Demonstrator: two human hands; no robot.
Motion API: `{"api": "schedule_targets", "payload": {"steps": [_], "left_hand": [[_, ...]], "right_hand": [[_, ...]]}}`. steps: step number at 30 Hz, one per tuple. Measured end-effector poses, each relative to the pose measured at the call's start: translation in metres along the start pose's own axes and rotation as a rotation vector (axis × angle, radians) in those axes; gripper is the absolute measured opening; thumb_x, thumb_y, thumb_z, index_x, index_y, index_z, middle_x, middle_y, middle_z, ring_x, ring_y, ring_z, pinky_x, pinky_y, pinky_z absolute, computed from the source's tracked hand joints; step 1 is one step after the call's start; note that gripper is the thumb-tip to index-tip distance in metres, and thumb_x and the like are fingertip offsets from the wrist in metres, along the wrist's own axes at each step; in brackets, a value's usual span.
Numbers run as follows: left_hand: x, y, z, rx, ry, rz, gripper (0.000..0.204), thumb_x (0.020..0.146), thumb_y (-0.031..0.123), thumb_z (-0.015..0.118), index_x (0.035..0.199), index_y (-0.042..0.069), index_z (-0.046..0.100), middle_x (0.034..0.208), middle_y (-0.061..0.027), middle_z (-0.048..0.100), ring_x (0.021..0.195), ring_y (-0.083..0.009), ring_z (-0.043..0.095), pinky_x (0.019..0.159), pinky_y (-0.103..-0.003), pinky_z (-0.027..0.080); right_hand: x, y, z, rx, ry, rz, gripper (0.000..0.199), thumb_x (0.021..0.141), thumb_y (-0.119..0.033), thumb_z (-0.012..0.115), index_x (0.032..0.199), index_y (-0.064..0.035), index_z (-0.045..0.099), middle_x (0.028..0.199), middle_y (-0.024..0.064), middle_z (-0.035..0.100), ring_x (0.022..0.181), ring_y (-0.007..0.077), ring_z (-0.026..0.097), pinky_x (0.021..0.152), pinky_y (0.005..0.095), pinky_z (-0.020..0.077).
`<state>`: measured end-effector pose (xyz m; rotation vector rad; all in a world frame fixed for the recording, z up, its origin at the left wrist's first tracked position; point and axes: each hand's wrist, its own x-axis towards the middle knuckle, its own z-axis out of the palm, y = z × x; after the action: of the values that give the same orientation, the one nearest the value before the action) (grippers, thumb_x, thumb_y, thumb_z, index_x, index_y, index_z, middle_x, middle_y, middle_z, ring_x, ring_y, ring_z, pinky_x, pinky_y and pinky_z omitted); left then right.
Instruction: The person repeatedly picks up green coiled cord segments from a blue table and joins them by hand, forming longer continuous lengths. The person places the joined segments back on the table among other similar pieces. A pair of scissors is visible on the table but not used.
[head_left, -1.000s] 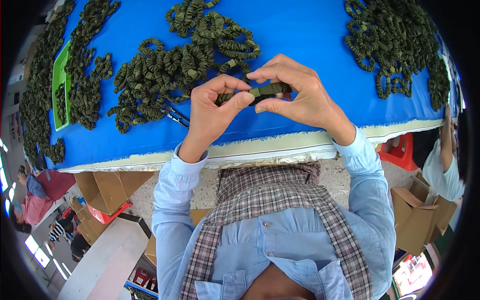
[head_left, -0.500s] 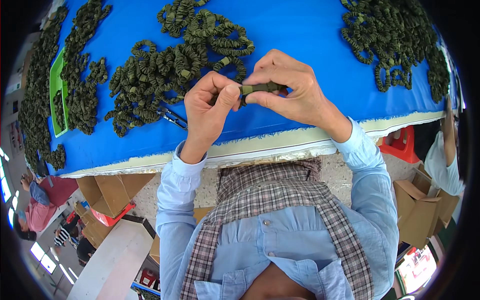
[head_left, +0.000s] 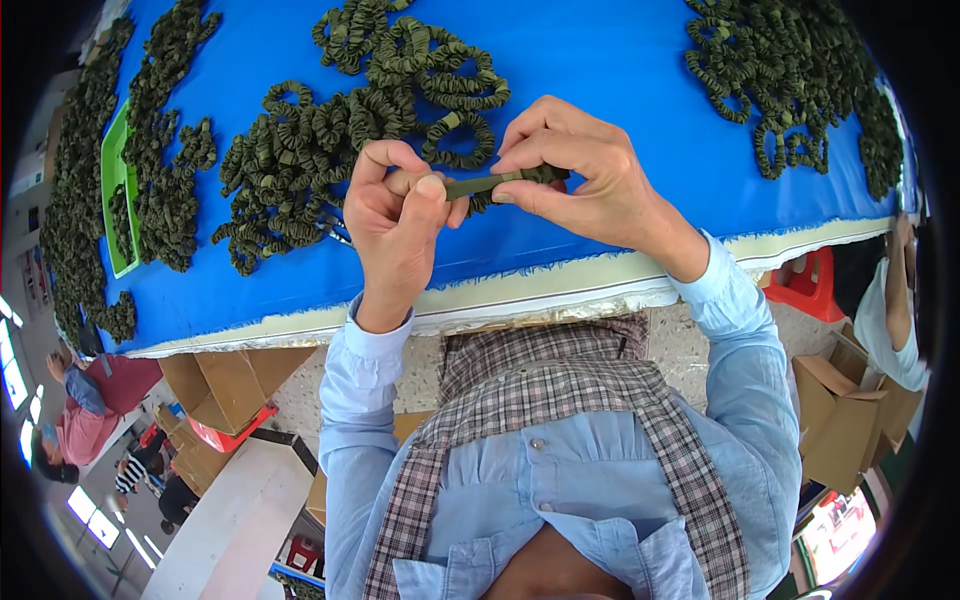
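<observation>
Between my hands, above the near part of the table, a dark olive-green scrunchie (head_left: 472,187) is stretched, a smooth flat stretch of its fabric showing. My left hand (head_left: 398,215) pinches one end of that stretch between thumb and fingers. On the other side my right hand (head_left: 580,175) is closed on the gathered part, thumb below and fingers above. Part of the ring is hidden by the fingers. Just beyond my hands lies a heap of similar scrunchies (head_left: 300,150). A thin dark tool with metal parts (head_left: 335,231) lies beside my left hand, partly covered by it.
Blue cloth (head_left: 600,60) covers the table. More scrunchies are heaped at the far right (head_left: 790,70) and along the left, around a green tray (head_left: 110,215). Cardboard boxes (head_left: 225,390) and a red stool (head_left: 808,285) stand below the table edge. Other people are at both sides.
My left hand has moved a little left, away from my right, drawing out a flat length of the scrunchie's fabric. It now covers more of the thin tool.
</observation>
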<state>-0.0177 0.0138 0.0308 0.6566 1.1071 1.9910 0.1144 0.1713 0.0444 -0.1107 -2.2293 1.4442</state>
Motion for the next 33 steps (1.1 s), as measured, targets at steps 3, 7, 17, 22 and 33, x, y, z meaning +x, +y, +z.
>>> {"api": "schedule_targets", "payload": {"steps": [3,7,17,22,33], "left_hand": [[0.0,0.001,0.001,-0.028,0.017,-0.012,0.014,0.091,0.005,0.058,0.097,0.005,0.045,0.057,0.0024,0.045,0.049,-0.0048,0.033,0.05,-0.028,0.039],[0.001,-0.002,0.002,-0.077,0.039,-0.031,0.014,0.091,0.004,0.058,0.096,0.006,0.045,0.057,0.0033,0.043,0.049,-0.005,0.033,0.049,-0.028,0.038],[0.006,-0.012,0.006,-0.146,0.05,-0.153,0.013,0.096,0.012,0.056,0.103,0.006,0.047,0.061,0.003,0.044,0.053,-0.0065,0.036,0.058,-0.029,0.04],[0.006,-0.021,0.013,-0.284,0.057,-0.168,0.029,0.098,0.019,0.052,0.12,0.003,0.043,0.088,-0.0049,0.056,0.085,-0.0159,0.054,0.089,-0.039,0.047],[-0.006,-0.019,0.025,-0.264,0.166,-0.275,0.032,0.095,0.013,0.056,0.123,0.002,0.045,0.113,-0.0115,0.06,0.103,-0.0194,0.058,0.093,-0.036,0.047]], "right_hand": [[0.0,0.002,0.0,0.005,-0.008,-0.036,0.014,0.075,-0.003,0.076,0.087,-0.0016,0.069,0.092,0.0059,0.061,0.066,0.0077,0.054,0.05,0.0216,0.0406],[0.001,0.008,-0.002,0.005,-0.011,-0.1,0.012,0.075,-0.003,0.075,0.084,-0.0012,0.068,0.092,0.0067,0.061,0.066,0.009,0.054,0.052,0.0223,0.0411],[-0.002,0.014,-0.002,0.298,-0.016,0.215,0.013,0.083,-0.007,0.071,0.094,0.0007,0.067,0.108,0.0096,0.057,0.077,0.0101,0.058,0.066,0.0243,0.0513],[0.003,0.019,0.007,0.392,0.229,0.222,0.023,0.086,-0.011,0.068,0.104,0.0024,0.063,0.103,0.0058,0.06,0.085,0.0119,0.059,0.073,0.0252,0.0493],[-0.006,0.023,-0.002,0.477,0.114,0.52,0.025,0.091,-0.021,0.066,0.103,-0.0003,0.06,0.082,-0.0019,0.06,0.072,0.0041,0.051,0.062,0.02,0.0409]]}}
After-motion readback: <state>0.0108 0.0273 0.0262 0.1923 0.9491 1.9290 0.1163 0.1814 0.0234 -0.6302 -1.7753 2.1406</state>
